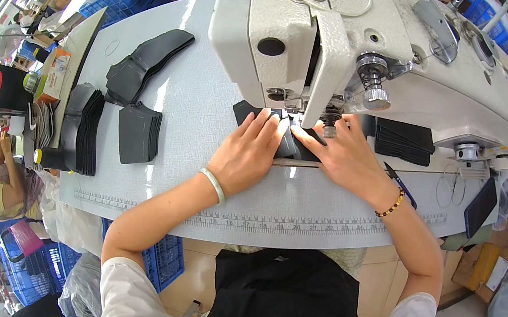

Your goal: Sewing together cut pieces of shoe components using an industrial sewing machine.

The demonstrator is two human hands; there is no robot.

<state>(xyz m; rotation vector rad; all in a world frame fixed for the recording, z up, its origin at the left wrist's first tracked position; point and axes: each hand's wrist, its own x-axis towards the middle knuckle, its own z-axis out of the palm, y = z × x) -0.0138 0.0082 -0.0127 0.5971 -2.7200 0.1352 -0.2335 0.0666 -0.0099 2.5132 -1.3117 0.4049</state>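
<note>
A black leather-like cut piece (298, 146) lies under the needle area of a white sewing machine (325, 56). My left hand (246, 156) rests flat on the piece's left part, fingers stretched out side by side. On the other side, my right hand (349, 158) presses near the presser foot, thumb and fingers spread apart; the machine head hides some fingertips. The stitching point itself is mostly covered. Right of my right hand sits a stack of black pieces (403, 142), partly beneath the machine arm.
Further black pieces lie at left: a fanned stack (147, 67), a smaller pile (138, 134) and a thick stack (82, 130). A ruler strip (270, 223) runs along the table's near edge. A pen (401, 186) and a dark phone-like slab (480, 208) lie right. Another person (8, 184) sits at far left.
</note>
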